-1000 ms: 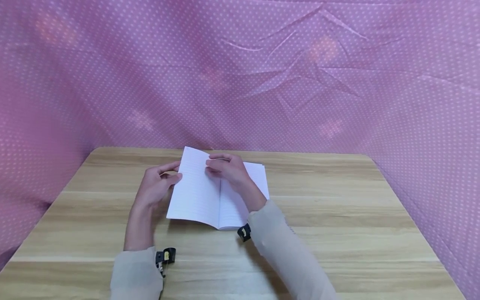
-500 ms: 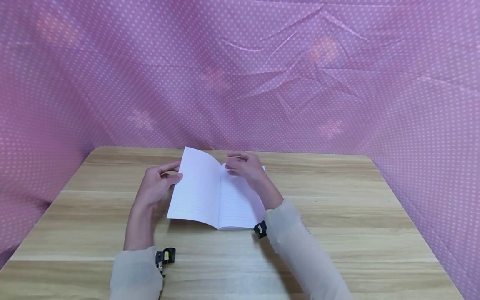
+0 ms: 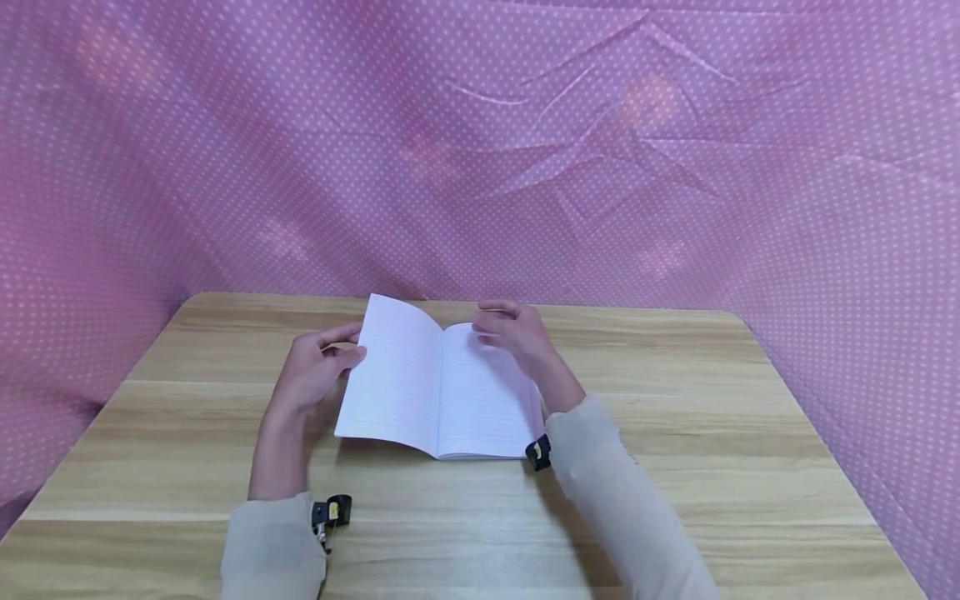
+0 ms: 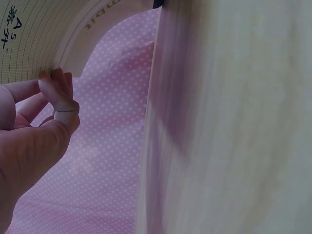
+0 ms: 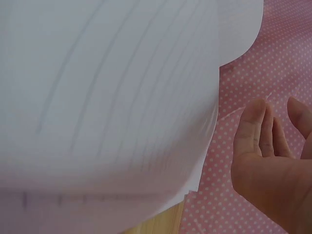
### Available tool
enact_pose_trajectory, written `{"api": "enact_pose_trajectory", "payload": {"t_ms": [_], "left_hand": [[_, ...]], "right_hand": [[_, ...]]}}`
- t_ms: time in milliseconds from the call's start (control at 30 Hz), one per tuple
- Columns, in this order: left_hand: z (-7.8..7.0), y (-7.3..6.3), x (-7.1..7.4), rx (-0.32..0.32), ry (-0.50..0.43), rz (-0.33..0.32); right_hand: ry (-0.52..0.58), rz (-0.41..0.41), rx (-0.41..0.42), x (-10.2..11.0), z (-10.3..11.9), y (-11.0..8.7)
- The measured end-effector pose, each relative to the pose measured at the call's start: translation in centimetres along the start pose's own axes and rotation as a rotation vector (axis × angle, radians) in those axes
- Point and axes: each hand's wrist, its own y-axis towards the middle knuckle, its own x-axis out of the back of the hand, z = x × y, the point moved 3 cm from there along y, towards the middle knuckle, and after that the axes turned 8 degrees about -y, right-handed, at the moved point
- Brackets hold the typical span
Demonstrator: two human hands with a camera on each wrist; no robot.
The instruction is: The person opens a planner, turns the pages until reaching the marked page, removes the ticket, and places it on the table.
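Observation:
An open notebook with white lined pages lies near the far middle of the table, its left half lifted and curved. At the outer edge of that half, my left hand pinches the pages and cover between thumb and fingers. The left wrist view shows the underside, a printed cover marked "A5", at the fingertips of the left hand. Over the upper right page hovers my right hand. In the right wrist view the right hand has loosely bent fingers, holds nothing and stands apart from the paper.
The wood-grain table extends around the notebook on all sides. Behind it and at both sides hangs a pink polka-dot cloth. Small black wrist devices sit at the sleeve cuffs.
My right hand has moved rightward from the left page across the fold to the upper right page, uncovering the fold and more of that page. The left hand keeps its pinch in place.

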Motion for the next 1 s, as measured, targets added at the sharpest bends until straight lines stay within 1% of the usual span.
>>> {"api": "enact_pose_trajectory", "payload": {"t_ms": [133, 367, 633, 867, 1000], "left_hand": [[0.0, 0.0, 0.0, 0.001, 0.0, -0.004], [-0.1, 0.0, 0.1, 0.003, 0.011, -0.003], [-0.1, -0.1, 0.0, 0.018, 0.005, -0.007], [0.0, -0.1, -0.1, 0.012, -0.007, -0.015], [0.0, -0.1, 0.0, 0.009, -0.004, -0.015]], "right_hand": [[0.0, -0.008, 0.005, 0.8, -0.1, 0.1], [-0.034, -0.02, 0.009, 2.2, -0.2, 0.4], [-0.082, -0.035, -0.029, 3.1, -0.5, 0.7], [-0.127, -0.032, -0.041, 4.2, -1.4, 1.2], [-0.141, -0.046, -0.069, 4.6, -1.7, 1.3]]}}
